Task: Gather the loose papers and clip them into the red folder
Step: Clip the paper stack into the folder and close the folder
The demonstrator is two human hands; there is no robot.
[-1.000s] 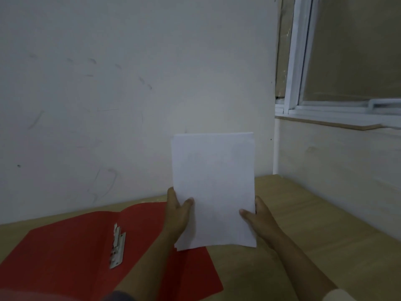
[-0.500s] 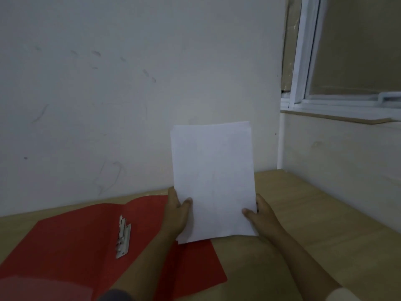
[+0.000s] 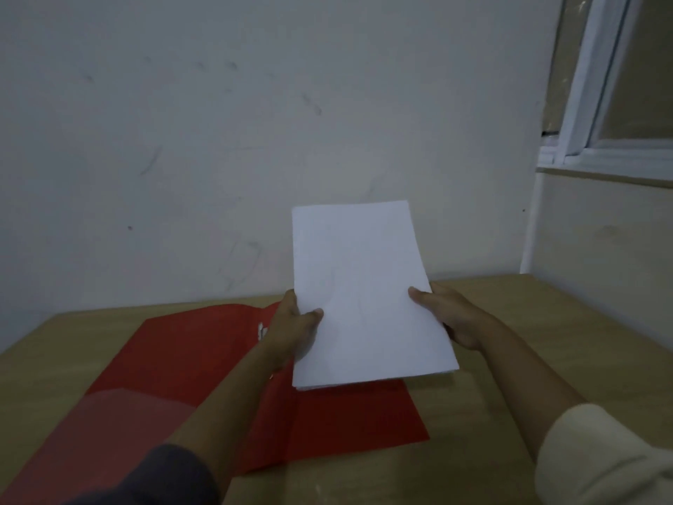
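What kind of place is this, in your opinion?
Probably a plain room at home or a small office: a wooden table pushed into the corner of scuffed white walls, a window on the right, and an open red folder.

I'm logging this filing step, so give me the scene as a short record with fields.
papers: white stack, held in the air, tilted back
left hand: grips the stack's left edge
right hand: grips its right edge
red folder: open flat on the wooden table, partly under the stack
clip: mostly hidden by the left hand
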